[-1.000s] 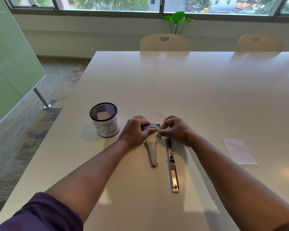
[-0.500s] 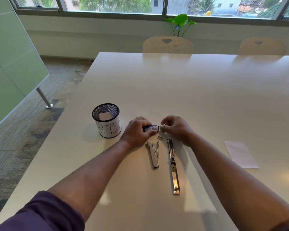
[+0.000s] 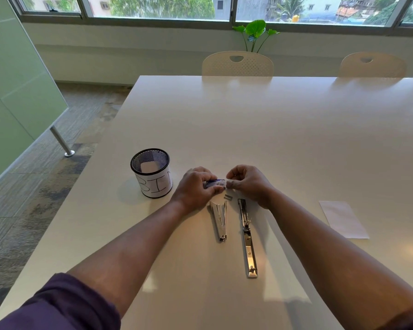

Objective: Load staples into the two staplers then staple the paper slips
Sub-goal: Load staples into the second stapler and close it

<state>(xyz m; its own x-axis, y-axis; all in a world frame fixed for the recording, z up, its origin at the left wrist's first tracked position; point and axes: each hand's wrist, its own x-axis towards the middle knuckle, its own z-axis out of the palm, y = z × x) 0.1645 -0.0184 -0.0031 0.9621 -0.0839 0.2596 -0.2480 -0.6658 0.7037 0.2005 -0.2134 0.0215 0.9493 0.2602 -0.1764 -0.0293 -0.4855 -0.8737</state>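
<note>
Blue and white, the small staple box (image 3: 215, 183) sits pinched in the left hand (image 3: 196, 188), just beyond the two staplers. The right hand (image 3: 247, 183) has its fingertips closed at the box's open end, apparently drawing out a strip, though the strip itself is too small to make out. A short loose strip of staples (image 3: 228, 197) lies on the table (image 3: 272, 129) just beyond the staplers, between them. The shorter stapler (image 3: 219, 220) lies partly open; the longer stapler (image 3: 247, 236) beside it is swung flat, its channel bared. The paper slips (image 3: 343, 219) wait well to the right of the staplers, and a mesh bin (image 3: 153, 172) stands to their left. To do this well, hold the box level and steady, pull the strip straight out so it does not snap, then lay it legs-down in the open channel.
</note>
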